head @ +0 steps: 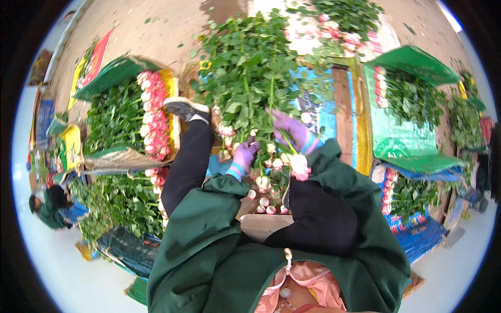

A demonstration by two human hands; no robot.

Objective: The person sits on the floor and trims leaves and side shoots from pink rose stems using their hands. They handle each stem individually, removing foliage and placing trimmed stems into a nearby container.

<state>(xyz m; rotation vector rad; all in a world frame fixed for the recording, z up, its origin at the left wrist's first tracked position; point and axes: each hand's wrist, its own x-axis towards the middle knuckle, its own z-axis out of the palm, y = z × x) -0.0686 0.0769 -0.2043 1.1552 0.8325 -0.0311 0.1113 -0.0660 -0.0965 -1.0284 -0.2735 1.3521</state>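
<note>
My right hand (293,131), in a purple glove, holds a white and pink rose (299,166) by its green stem. The bloom hangs toward me and the leafy stem runs away past the fingers. My left hand (243,157), gloved too, has its fingers curled among the stems. It is beside a cream rose (263,184); whether it grips that stem cannot be told. Before both hands lies a large heap of leafy rose stems (246,66), with several blooms at its near end.
Loose rose heads (270,209) lie between my legs. At left, a lined bin (174,117) holds a row of pink roses (154,117). Green-wrapped roses (409,96) stand at right. More roses (350,39) lie on the far floor. A person (53,207) is at far left.
</note>
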